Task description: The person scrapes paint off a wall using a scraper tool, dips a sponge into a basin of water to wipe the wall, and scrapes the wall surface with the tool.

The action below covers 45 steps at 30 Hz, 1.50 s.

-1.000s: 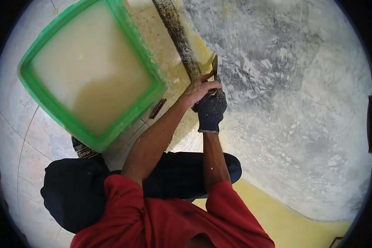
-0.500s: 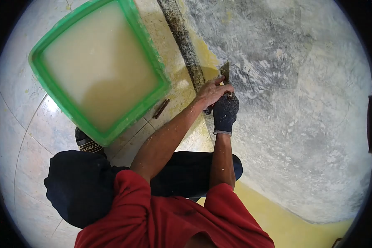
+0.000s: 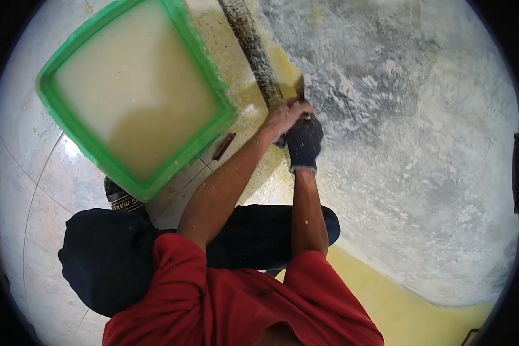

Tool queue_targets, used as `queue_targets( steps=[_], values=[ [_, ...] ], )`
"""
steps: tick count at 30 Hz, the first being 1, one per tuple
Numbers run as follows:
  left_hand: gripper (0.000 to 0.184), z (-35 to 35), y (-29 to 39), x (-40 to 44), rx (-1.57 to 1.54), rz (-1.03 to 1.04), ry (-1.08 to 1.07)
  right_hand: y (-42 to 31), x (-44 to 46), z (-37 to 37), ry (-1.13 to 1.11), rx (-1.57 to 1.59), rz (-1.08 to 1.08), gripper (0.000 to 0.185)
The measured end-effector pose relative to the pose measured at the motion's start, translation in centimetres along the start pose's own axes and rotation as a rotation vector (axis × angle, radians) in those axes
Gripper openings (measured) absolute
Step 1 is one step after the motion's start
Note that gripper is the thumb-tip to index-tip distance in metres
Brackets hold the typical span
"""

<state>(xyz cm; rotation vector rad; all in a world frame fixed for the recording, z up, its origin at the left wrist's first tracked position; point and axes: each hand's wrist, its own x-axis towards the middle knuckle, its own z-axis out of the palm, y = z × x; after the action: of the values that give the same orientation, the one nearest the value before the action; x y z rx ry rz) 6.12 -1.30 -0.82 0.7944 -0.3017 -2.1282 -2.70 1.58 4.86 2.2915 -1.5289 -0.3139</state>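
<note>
My right hand (image 3: 305, 138), in a dark knitted glove with a light cuff, is closed around the handle of a scraper (image 3: 301, 87). The thin blade points up the view, against the edge where yellow paint meets the mottled grey wall (image 3: 375, 150). Bare and slightly blurred, my left hand (image 3: 282, 118) closes over the scraper from the left, just above the glove, with fingers at the base of the blade. The handle is mostly hidden by both hands. A small dark piece shows below the left hand; what it is I cannot make out.
A green tub (image 3: 222, 124) of cloudy whitish liquid stands on the tiled floor (image 3: 57, 230) at left. A black shoe (image 3: 121, 196) is below it. A small brown strip (image 3: 225, 146) lies near the tub. A dark band (image 3: 251, 49) runs along the wall's base.
Both hands and the scraper have moved left and slightly up, off the grey area toward the yellow edge. The view has shifted slightly.
</note>
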Motion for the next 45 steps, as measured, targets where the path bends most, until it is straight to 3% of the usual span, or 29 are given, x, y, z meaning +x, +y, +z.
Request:
queue_targets(
  steps=[2,4,7,10,11,12,17,19,21,22,24,25,27,28,30,31,32,34,36,38,39,42,43,45],
  values=[
    [0.033,1.6,-1.8,0.7,0.012,0.146,0.009,0.1,0.1,-2.8,-0.083,0.028,-0.064,0.016],
    [0.032,2.2,0.3,-0.5,0.015,0.114,0.016,1.0,0.6,-2.9,-0.178,0.02,-0.011,0.019],
    [0.022,1.3,0.2,1.1,-0.222,-0.186,-0.134,2.1,1.7,-1.1,-0.177,0.014,0.012,0.017],
    [0.02,2.5,-0.8,0.7,-0.209,-0.03,-0.065,3.3,0.6,-1.6,-0.17,-0.156,-0.115,0.017],
    [0.021,3.0,0.8,-1.2,-0.235,-0.06,-0.078,3.4,0.8,-3.9,-0.219,-0.086,-0.195,0.019],
    [0.021,3.8,0.4,-1.3,-0.181,0.03,-0.037,4.1,1.7,-4.7,-0.478,-0.107,-0.125,0.02],
    [0.027,4.6,-0.5,0.7,-0.487,-0.089,0.005,5.7,2.1,-3.0,-0.287,-0.085,-0.236,0.015],
    [0.029,4.7,-0.8,1.1,-0.35,-0.058,0.011,5.6,2.4,-3.9,-0.369,-0.062,-0.22,0.013],
    [0.036,4.6,-1.1,-0.2,-0.089,-0.034,0.04,4.3,2.7,-6.2,-0.672,0.049,-0.106,0.01],
    [0.039,5.1,-1.4,0.2,-0.112,-0.066,0.025,4.8,2.3,-6.0,-0.521,-0.06,-0.272,0.01],
    [0.042,4.3,-0.8,0.5,0.021,-0.053,0.091,3.5,3.3,-5.8,-0.715,0.543,0.528,0.014],
    [0.042,4.0,-1.1,0.6,0.023,-0.059,0.079,4.0,2.8,-3.9,-0.533,0.405,0.208,0.014],
    [0.032,3.0,-1.4,0.9,-0.118,-0.071,0.033,4.6,1.8,-3.1,-0.526,0.179,-0.135,0.014],
    [0.032,3.3,-1.7,0.5,-0.122,-0.08,0.039,4.8,0.7,-3.2,-0.537,0.184,-0.137,0.014],
    [0.03,3.9,-1.4,0.2,0.246,0.103,0.14,4.6,0.2,-3.2,-0.579,0.367,0.082,0.012],
    [0.028,3.3,-0.2,-0.1,0.215,-0.125,0.043,4.1,0.5,-3.5,-0.594,0.467,0.195,0.011],
    [0.028,2.8,0.0,0.2,0.224,-0.127,0.032,3.3,0.0,-2.4,-0.201,0.408,0.004,0.009],
    [0.03,3.0,-0.8,0.1,0.222,-0.057,0.034,4.4,-1.2,-1.7,-0.48,0.243,-0.042,0.01],
    [0.035,3.9,-1.1,-0.4,0.165,-0.106,0.042,5.2,-1.6,-2.1,-0.418,0.148,-0.06,0.011],
    [0.039,4.4,-0.7,-1.0,0.292,-0.022,0.09,5.9,-1.1,-3.2,-0.407,0.187,-0.203,0.011],
    [0.043,4.7,-0.6,-0.7,0.392,-0.036,0.175,6.3,-1.0,-2.5,-0.522,0.3,-0.005,0.011],
    [0.049,2.9,0.3,0.1,0.268,-0.014,0.176,6.4,-0.1,0.7,-0.5,0.318,-0.019,0.011],
    [0.047,2.5,-0.4,1.0,0.119,-0.116,0.101,5.3,0.2,-0.1,-0.45,0.223,-0.051,0.013],
    [0.044,2.9,-2.1,1.5,0.238,-0.055,0.13,5.3,-0.4,-1.0,-0.465,0.295,-0.046,0.015]
  ],
)
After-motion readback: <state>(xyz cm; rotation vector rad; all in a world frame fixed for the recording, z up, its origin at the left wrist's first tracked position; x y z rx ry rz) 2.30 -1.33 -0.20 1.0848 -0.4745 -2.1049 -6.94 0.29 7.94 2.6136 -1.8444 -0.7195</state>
